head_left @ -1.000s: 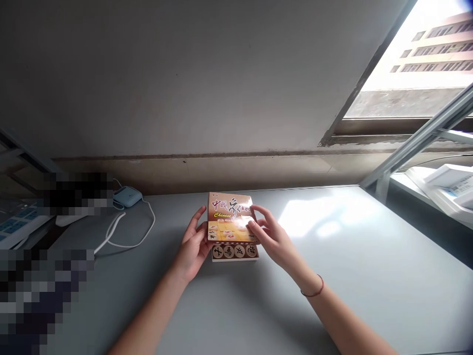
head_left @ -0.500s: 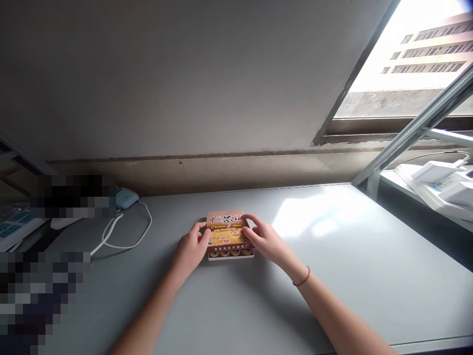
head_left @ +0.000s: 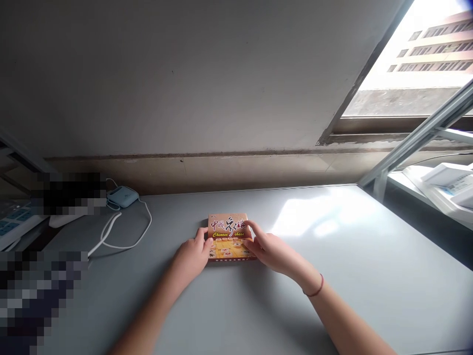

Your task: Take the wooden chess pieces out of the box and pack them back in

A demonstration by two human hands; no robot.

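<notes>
On the grey table, the lid of a Chinese chess box lies printed side up, with a tan upper part and a yellow board picture below. My left hand grips its left edge, thumb on top and fingers along the side. At the right edge my right hand grips the same lid, its thumb on the picture and its index finger bent over the upper corner. The tray of round chess pieces is hidden beneath the lid.
A light blue device with a white cable lies at the back left, near a power strip. White boxes stand on a shelf at the right. The wall borders the grey table at the back.
The lid has slid toward me and down over the tray. The row of pieces that showed at its near edge is now covered. Both hands moved with the lid.
</notes>
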